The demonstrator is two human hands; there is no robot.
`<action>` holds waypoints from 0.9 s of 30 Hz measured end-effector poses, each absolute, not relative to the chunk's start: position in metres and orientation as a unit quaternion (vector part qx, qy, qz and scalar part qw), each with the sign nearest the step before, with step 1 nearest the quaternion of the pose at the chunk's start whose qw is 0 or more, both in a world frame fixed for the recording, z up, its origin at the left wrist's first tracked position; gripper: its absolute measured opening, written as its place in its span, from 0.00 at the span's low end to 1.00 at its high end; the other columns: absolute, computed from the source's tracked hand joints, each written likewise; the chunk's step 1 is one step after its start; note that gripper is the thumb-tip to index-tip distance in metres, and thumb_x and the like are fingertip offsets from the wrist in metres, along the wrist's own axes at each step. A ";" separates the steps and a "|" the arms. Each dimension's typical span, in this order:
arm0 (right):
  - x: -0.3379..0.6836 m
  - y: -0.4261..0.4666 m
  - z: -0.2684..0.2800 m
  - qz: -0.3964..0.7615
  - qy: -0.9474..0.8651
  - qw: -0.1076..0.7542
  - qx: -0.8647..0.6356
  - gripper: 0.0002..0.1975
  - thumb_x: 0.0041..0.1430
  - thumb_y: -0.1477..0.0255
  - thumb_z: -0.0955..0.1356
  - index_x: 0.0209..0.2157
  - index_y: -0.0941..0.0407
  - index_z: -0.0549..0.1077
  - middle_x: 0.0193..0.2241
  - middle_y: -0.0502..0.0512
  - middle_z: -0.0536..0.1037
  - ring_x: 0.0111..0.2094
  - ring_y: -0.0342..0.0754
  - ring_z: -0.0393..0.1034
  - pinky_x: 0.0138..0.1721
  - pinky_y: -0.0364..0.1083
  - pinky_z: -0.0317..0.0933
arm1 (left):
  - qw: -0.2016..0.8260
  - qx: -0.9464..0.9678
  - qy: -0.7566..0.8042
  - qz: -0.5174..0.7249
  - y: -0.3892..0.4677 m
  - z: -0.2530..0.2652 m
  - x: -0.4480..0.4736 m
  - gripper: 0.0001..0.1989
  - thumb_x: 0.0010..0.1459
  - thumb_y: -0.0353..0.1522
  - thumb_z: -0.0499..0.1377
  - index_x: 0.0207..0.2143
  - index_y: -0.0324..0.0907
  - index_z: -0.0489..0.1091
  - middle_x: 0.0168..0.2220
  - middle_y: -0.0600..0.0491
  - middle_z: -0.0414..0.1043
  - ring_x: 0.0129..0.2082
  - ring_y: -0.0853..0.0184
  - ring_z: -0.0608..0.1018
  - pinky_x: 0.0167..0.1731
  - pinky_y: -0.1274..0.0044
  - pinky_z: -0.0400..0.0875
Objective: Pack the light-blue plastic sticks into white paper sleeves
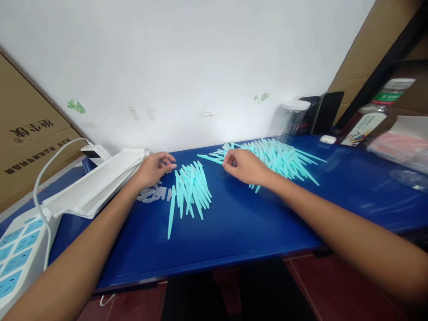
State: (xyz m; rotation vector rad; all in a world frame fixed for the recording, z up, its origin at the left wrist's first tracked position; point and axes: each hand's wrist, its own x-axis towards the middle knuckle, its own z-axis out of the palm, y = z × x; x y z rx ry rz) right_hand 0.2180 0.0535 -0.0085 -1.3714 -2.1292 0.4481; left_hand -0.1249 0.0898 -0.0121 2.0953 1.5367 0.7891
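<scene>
My right hand (241, 166) is closed in a pinch on the end of a turquoise eyebrow razor (210, 158) that points left. The hand is at the left edge of a large pile of capped razors (277, 156), covering part of it. My left hand (158, 167) has its thumb and forefinger slightly apart, with nothing visible between them. It hovers over small clear plastic caps (154, 194), some hidden beneath it. Between my hands lies a smaller heap of turquoise razors (194, 187), with one razor (171, 214) at its left side.
White paper sheets (100, 183) and a power strip (20, 254) are on the left of the blue table (220, 232). A clear jar (292, 118), a phone (327, 111), a white earphone case (327, 139) and a bottle (371, 116) stand or lie at the back right.
</scene>
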 end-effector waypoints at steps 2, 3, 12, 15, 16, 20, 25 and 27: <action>0.218 0.055 -0.007 0.199 -0.786 0.309 -0.496 0.01 0.61 0.73 0.70 0.34 0.55 0.75 0.32 0.54 0.82 0.33 0.49 0.73 0.35 0.47 0.62 | 0.248 0.737 0.549 0.308 0.083 -0.007 -0.118 0.24 0.57 0.50 0.67 0.48 0.44 0.73 0.40 0.49 0.77 0.29 0.64 0.82 0.22 0.75 0.72; 0.218 0.055 -0.007 0.218 -0.785 0.320 -0.484 0.02 0.62 0.73 0.70 0.34 0.55 0.74 0.32 0.54 0.82 0.33 0.48 0.74 0.35 0.47 0.62 | 0.258 0.734 0.544 0.313 0.080 -0.005 -0.114 0.25 0.57 0.49 0.68 0.50 0.44 0.73 0.41 0.49 0.77 0.28 0.63 0.83 0.21 0.76 0.72; 0.220 0.060 -0.008 0.290 -0.767 0.375 -0.433 0.06 0.65 0.68 0.70 0.35 0.56 0.75 0.29 0.54 0.83 0.31 0.48 0.76 0.36 0.47 0.64 | 0.344 0.725 0.470 0.368 0.069 0.006 -0.100 0.29 0.51 0.44 0.74 0.51 0.40 0.75 0.45 0.44 0.81 0.39 0.58 0.86 0.47 0.63 0.83; 0.220 0.064 -0.012 0.297 -0.762 0.411 -0.403 0.08 0.64 0.65 0.71 0.34 0.56 0.75 0.31 0.56 0.83 0.36 0.50 0.78 0.40 0.48 0.67 | 0.353 0.709 0.479 0.378 0.064 0.009 -0.097 0.30 0.50 0.45 0.75 0.51 0.38 0.76 0.37 0.46 0.83 0.36 0.56 0.86 0.44 0.62 0.84; 0.219 0.064 -0.013 0.301 -0.758 0.421 -0.396 0.09 0.64 0.64 0.71 0.34 0.56 0.76 0.32 0.56 0.83 0.37 0.51 0.78 0.41 0.49 0.67 | 0.349 0.708 0.486 0.376 0.063 0.009 -0.096 0.29 0.50 0.45 0.76 0.49 0.38 0.77 0.35 0.46 0.83 0.35 0.56 0.86 0.42 0.62 0.84; 0.218 0.065 -0.011 0.310 -0.737 0.454 -0.393 0.12 0.62 0.61 0.73 0.35 0.56 0.77 0.37 0.59 0.84 0.40 0.52 0.78 0.42 0.50 0.68 | 0.296 0.724 0.507 0.361 0.063 0.008 -0.098 0.22 0.51 0.47 0.74 0.40 0.39 0.82 0.33 0.47 0.84 0.35 0.57 0.86 0.39 0.65 0.84; 0.219 0.065 -0.008 0.309 -0.716 0.480 -0.402 0.16 0.60 0.58 0.75 0.38 0.57 0.80 0.41 0.61 0.85 0.38 0.52 0.77 0.39 0.50 0.69 | 0.289 0.747 0.489 0.344 0.066 0.005 -0.099 0.22 0.57 0.49 0.70 0.43 0.41 0.84 0.36 0.47 0.85 0.37 0.59 0.85 0.38 0.69 0.82; 0.219 0.065 -0.007 0.302 -0.718 0.481 -0.402 0.16 0.60 0.58 0.75 0.39 0.57 0.81 0.40 0.61 0.85 0.36 0.51 0.76 0.36 0.49 0.68 | 0.307 0.741 0.485 0.348 0.066 0.004 -0.097 0.22 0.57 0.49 0.70 0.43 0.41 0.84 0.37 0.46 0.85 0.37 0.59 0.85 0.37 0.69 0.82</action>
